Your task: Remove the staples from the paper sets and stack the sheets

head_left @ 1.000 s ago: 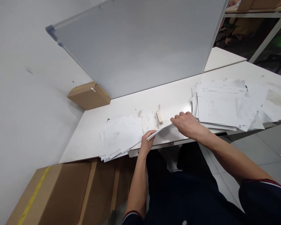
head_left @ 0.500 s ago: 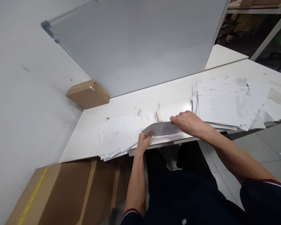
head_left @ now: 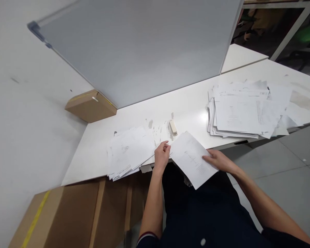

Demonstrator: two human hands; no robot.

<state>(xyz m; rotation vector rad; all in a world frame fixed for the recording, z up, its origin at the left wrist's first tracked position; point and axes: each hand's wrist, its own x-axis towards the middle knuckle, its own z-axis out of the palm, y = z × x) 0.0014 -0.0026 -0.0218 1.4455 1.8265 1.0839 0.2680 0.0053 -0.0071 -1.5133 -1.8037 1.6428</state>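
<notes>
A white printed sheet hangs partly over the front edge of the white table. My left hand pinches its left corner with closed fingers. My right hand grips its right edge, thumb on top. A small cream stapler lies on the table just beyond the sheet. To the left of my left hand lies a loose pile of papers. A bigger stack of papers sits to the right.
A large whiteboard leans against the wall behind the table. A small cardboard box sits at the table's back left corner. Flattened brown cardboard stands below the table's left end. Grey floor tiles show at right.
The sheet, held bent over the table before, has been turned face up and pulled toward me. Both hands came closer to the table's front edge with it.
</notes>
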